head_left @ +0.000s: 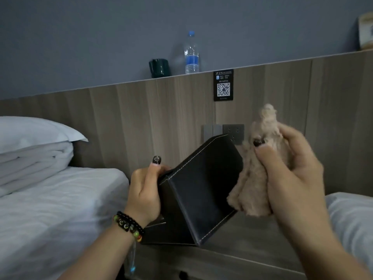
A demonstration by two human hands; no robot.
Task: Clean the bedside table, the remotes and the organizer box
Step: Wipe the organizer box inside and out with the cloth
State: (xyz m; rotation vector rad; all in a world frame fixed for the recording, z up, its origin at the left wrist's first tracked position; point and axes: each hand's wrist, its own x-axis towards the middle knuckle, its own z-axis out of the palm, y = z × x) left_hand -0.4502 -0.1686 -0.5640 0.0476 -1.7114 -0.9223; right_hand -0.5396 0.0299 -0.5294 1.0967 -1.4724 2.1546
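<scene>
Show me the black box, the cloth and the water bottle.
black box [201,190], head view, on its dark front panel.
cloth [252,188], head view, on the hanging fluffy part.
water bottle [191,59], head view, on its blue label.

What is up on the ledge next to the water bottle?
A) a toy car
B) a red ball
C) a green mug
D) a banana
C: a dark green mug stands on the ledge just left of the water bottle.
</scene>
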